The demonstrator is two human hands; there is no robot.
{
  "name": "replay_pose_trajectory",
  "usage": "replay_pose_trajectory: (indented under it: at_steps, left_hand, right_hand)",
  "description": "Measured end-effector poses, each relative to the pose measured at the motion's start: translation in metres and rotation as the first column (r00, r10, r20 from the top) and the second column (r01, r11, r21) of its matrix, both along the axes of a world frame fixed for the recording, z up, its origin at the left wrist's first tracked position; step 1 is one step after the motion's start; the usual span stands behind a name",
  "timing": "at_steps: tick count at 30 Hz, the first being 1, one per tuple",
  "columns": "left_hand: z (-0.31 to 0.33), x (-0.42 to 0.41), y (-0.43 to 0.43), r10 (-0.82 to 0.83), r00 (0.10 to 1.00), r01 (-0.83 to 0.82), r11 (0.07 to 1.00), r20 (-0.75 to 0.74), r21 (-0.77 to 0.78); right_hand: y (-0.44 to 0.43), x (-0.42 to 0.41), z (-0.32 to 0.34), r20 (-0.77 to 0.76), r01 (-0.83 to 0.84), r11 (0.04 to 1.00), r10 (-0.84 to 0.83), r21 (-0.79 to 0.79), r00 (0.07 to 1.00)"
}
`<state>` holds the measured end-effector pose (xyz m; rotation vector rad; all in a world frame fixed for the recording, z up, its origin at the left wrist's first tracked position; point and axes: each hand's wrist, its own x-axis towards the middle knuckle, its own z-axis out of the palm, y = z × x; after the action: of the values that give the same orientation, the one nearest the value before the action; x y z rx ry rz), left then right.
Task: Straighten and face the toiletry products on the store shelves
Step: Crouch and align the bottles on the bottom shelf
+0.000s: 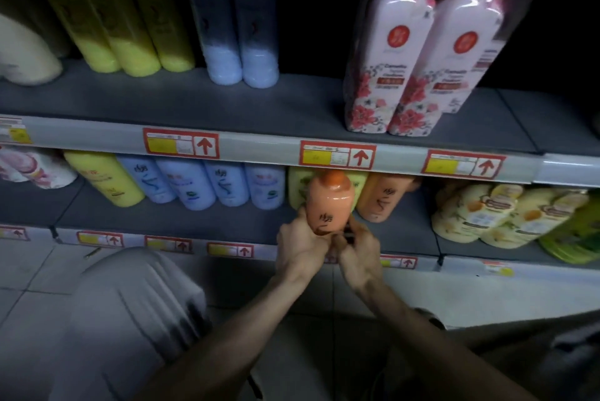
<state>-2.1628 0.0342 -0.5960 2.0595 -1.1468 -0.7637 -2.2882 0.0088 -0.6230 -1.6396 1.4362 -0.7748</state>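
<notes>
Both hands — left hand (pixel 300 243), right hand (pixel 358 249) — curl fingers around an orange bottle (pixel 329 206) (upright) at the lower shelf (pixel 181 222).

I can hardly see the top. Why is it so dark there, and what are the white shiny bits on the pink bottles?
Head view: light reaches only the middle, so the yellow bottles fade into black up top; the shiny bits are glare on the plastic-wrapped pink bottles; the shelf edge bends a little from the wide lens.

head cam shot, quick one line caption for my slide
Left hand and right hand grip an orange bottle at the front of the lower shelf.
</notes>
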Motion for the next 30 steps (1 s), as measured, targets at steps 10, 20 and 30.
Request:
replay_pose_trajectory:
  at_steps: [10, 20, 30]
  left_hand:
    - [-0.005, -0.093, -0.025, -0.163, 0.986, 0.163, 0.987, -0.024, -0.004]
    - [-0.022, -0.144, -0.056, -0.377, 0.925, 0.371, 0.923, -0.052, -0.1]
    - [-0.048, -0.147, -0.076, -0.323, 0.944, 0.316, 0.943, -0.058, -0.108]
  right_hand:
    - [-0.008, -0.089, -0.013, 0.08, 0.253, 0.967, -0.252, -0.002, 0.964]
    - [-0.042, -0.135, -0.004, 0.145, 0.47, 0.882, -0.471, 0.044, 0.87]
    - [-0.051, -0.154, -0.003, 0.077, 0.492, 0.863, -0.502, 0.117, 0.862]
